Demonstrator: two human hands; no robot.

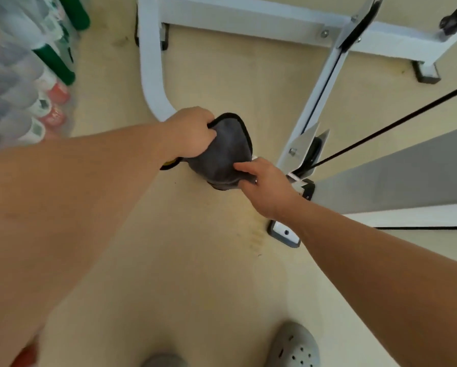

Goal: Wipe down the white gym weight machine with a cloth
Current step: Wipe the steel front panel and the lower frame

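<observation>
A dark grey cloth [226, 151] with a black hem is draped over the low curved end of the white gym weight machine [153, 75], hiding the tube beneath it. My left hand [191, 132] grips the cloth's upper left edge, fingers curled into the fabric. My right hand [265, 186] pinches the cloth's lower right corner between thumb and fingers. The machine's white base tube runs from the cloth up the left side, and a crossbar spans the top.
A slanted white post [325, 83] with a pulley [312, 152] and a black cable [396, 123] stands right of the cloth. Packs of bottles [26, 80] line the left edge. White footplate [284, 233] sits on the beige floor; my grey clogs [292, 345] are below.
</observation>
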